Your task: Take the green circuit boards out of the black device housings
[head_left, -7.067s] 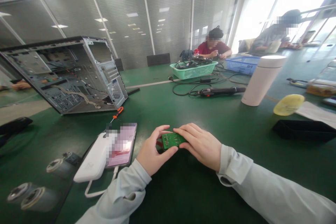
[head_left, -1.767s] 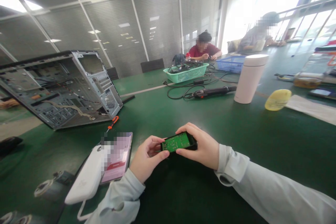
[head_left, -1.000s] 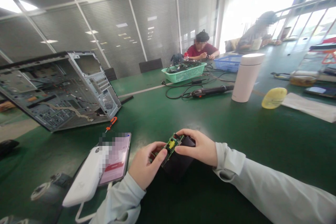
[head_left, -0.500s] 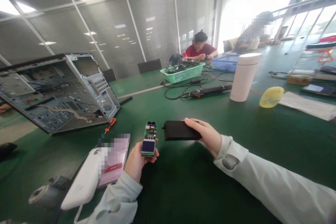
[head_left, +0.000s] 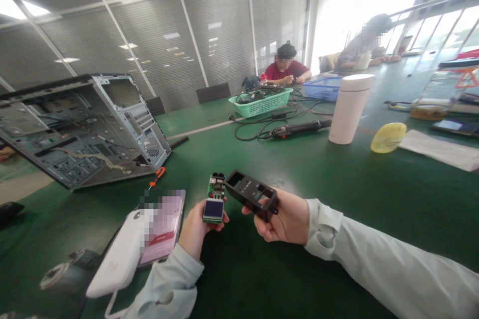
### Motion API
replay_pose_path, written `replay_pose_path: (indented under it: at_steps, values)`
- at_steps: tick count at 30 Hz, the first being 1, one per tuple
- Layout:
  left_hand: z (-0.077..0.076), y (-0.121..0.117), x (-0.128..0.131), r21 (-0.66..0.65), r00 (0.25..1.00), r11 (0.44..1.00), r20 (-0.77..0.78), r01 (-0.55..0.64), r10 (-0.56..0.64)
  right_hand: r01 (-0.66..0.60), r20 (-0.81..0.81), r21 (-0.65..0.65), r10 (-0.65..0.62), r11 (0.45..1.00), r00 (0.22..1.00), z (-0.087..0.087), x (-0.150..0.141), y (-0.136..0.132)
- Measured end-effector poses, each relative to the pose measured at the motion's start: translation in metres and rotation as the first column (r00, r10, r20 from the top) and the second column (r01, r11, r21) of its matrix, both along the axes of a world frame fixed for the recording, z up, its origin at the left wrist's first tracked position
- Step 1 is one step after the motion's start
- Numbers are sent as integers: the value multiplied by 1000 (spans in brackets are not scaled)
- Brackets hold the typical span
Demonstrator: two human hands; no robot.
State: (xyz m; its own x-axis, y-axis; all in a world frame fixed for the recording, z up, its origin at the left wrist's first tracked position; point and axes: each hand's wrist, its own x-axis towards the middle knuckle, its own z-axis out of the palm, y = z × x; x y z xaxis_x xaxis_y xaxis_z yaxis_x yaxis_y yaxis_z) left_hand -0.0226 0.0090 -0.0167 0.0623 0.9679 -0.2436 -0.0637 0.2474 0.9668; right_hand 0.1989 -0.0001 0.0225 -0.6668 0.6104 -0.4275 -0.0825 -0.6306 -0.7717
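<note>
A green circuit board point(head_left: 216, 190) with a small dark screen sits upright in the fingers of my left hand point(head_left: 196, 219), its screen end towards me. My right hand point(head_left: 288, 217) grips a black plastic housing point(head_left: 245, 190) from below. Rectangular openings and a row of small holes show on the housing's upper face. The housing is tilted, its far left end close beside the board; I cannot tell whether they touch. Left of my left hand lie a phone point(head_left: 166, 232) with a lit screen and a white power bank point(head_left: 116, 254) with a cable.
An open computer case point(head_left: 108, 129) stands at the left, an orange-handled tool point(head_left: 160, 173) beside it. Further back are a green basket point(head_left: 264, 104) of cables, a black electric screwdriver point(head_left: 297, 129), a pink bottle point(head_left: 350, 109) and a yellow item point(head_left: 388, 138). Two people sit across the table.
My right hand has turned the black housing over, so its face with openings now shows, and brought it slightly left towards the board. My left hand has barely moved.
</note>
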Motion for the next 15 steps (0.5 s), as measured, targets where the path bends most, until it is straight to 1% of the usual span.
replay_pose_path:
  at_steps: [2, 4, 6, 7, 9, 10, 11, 12, 13, 14, 15]
  values:
    - [0, 0, 1, -13, 1000, 1000, -3, -11, 11, -5, -11, 91, 6, 996, 1000, -3, 0, -2]
    - [0, 0, 2, -25, 1000, 999, -6, -26, 26, -18, 30, 204, 12, 979, 999, -7, 0, -2]
    - [0, 1, 2, -42, 999, 998, -7, -43, 43, 0, 113, 355, -43, 935, 993, -9, 3, 0]
    - [0, 2, 3, -53, 999, 997, -7, -52, 52, 27, 152, 449, -106, 893, 983, -9, 7, 1]
    - [0, 4, 3, -74, 997, 994, -6, -77, 77, 89, 198, 636, -274, 767, 941, -8, 21, 0]
    - [0, 5, 3, -84, 996, 992, -5, -93, 93, 116, 202, 704, -354, 701, 913, -9, 32, -1]
    - [-1, 6, 4, -91, 994, 990, -4, -111, 111, 126, 208, 766, -430, 630, 879, -10, 46, -3]
    - [-1, 7, 4, -96, 992, 987, -3, -129, 129, 113, 221, 830, -509, 546, 832, -12, 63, -4]
    - [-1, 7, 5, -100, 989, 984, 0, -146, 147, 67, 237, 892, -590, 447, 772, -16, 83, -4]
    - [-1, 8, 6, -103, 987, 982, 3, -158, 160, -12, 246, 944, -680, 330, 691, -21, 106, -4]
    - [0, 7, 7, -103, 986, 981, 10, -166, 168, -141, 254, 967, -762, 212, 596, -27, 130, -3]
